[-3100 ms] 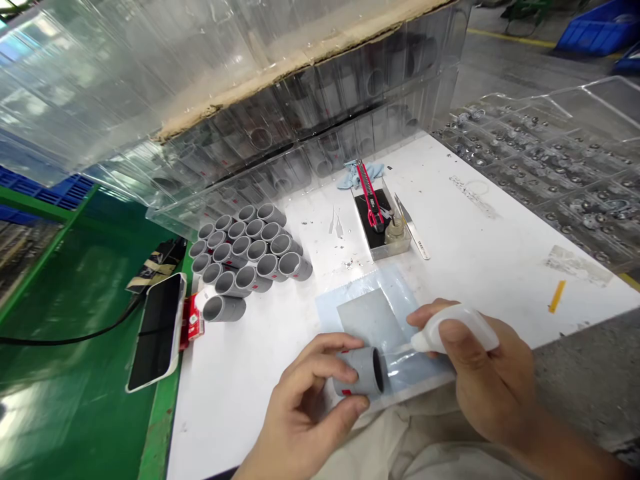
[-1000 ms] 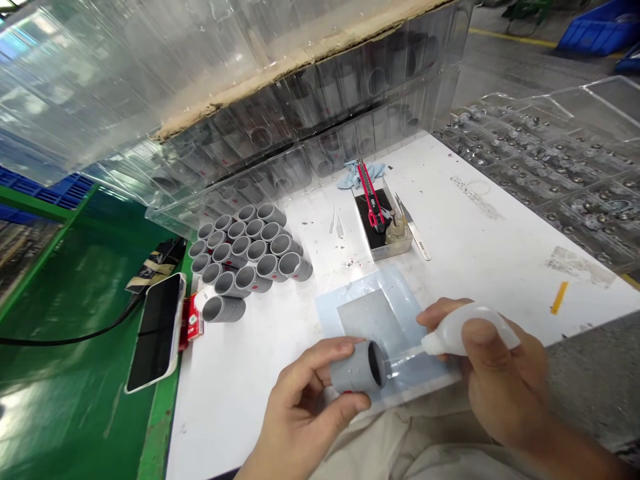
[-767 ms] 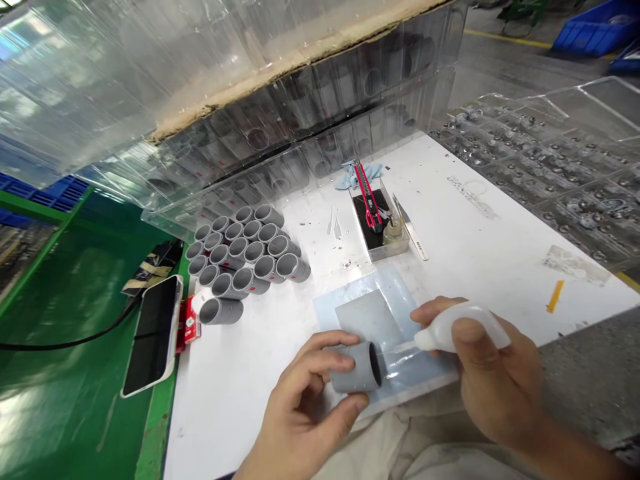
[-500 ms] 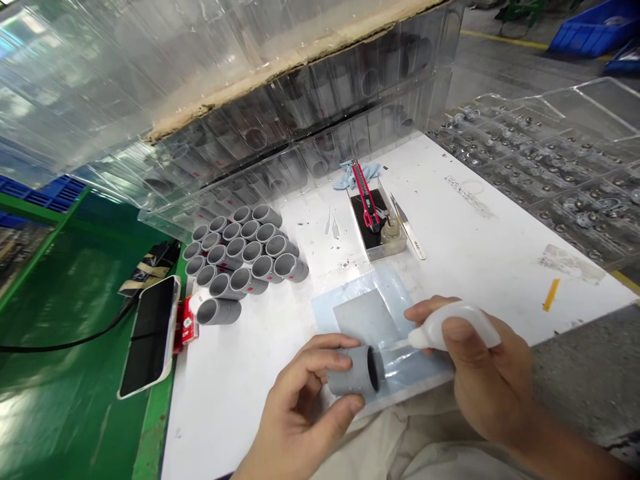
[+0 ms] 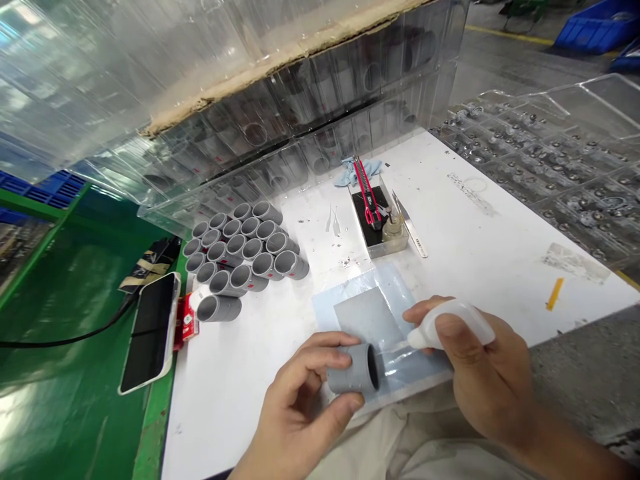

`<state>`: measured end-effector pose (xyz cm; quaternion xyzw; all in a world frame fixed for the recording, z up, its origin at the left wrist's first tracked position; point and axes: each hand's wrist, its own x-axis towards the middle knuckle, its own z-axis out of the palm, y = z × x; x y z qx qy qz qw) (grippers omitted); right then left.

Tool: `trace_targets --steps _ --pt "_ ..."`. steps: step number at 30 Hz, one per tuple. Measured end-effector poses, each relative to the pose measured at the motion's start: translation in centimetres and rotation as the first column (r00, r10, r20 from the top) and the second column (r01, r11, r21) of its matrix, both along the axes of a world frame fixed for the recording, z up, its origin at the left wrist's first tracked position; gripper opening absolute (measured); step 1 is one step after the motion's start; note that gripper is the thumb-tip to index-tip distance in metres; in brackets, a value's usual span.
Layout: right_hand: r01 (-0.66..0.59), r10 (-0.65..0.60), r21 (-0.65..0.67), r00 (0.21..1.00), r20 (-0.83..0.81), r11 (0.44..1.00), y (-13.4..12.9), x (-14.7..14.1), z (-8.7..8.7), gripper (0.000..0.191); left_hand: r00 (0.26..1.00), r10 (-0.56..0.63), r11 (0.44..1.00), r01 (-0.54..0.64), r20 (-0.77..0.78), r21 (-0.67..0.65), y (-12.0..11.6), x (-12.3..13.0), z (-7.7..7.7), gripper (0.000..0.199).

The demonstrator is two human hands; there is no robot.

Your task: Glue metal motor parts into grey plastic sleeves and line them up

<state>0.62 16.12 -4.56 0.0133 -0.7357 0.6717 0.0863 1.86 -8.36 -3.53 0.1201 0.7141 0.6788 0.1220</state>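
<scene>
Near the table's front edge, my left hand (image 5: 310, 393) grips a short grey tube (image 5: 350, 370) between thumb and fingers, its open end facing right. My right hand (image 5: 487, 373) is closed around a white squeeze bottle (image 5: 463, 321), thumb pressed on its side. The bottle's thin clear nozzle points left, its tip close to the tube's open mouth; whether it touches the rim I cannot tell. Under both hands lies a pale blue plastic sheet (image 5: 400, 287) with a grey square pad (image 5: 367, 313) on it.
Several grey tubes (image 5: 250, 250) stand grouped at left, beside a phone (image 5: 150, 333). A small tray (image 5: 387, 250) holds a red utility knife (image 5: 367, 197) and a glass jar (image 5: 394, 230); tweezers (image 5: 413, 227) lie alongside. Clear stacked boxes (image 5: 300, 87) border the back. Parts trays (image 5: 550, 160) sit right.
Both hands keep nearly the same pose. The bottle has shifted very slightly left, and the camera view has moved a little.
</scene>
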Motion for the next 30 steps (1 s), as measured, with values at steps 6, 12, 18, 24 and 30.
trace_targets --steps 6,12,18,24,30 --pt "-0.033 0.033 0.008 0.999 -0.006 0.999 0.1 0.0 0.3 0.023 1.000 0.007 1.000 -0.007 0.001 0.002 0.0 0.0 -0.1 0.028" --pt "-0.064 0.064 0.003 0.998 0.017 0.998 0.0 -0.2 0.7 0.027 1.000 0.013 1.000 -0.013 -0.008 0.002 0.1 -0.1 0.1 0.029" --pt "-0.117 0.119 -0.053 0.992 0.030 0.992 0.3 -0.7 1.6 0.025 1.000 0.001 1.000 -0.001 -0.002 0.022 -0.2 0.0 -0.1 0.026" --pt "-0.048 0.052 -0.068 0.997 0.061 0.997 0.3 -0.3 1.0 0.028 1.000 0.007 1.000 -0.007 -0.021 -0.002 -0.3 0.0 -0.2 0.021" --pt "-0.002 0.002 -0.028 1.000 0.028 1.000 -0.1 0.1 0.1 0.026 0.999 0.025 0.997 -0.027 -0.029 -0.073 0.1 -0.1 0.4 0.020"
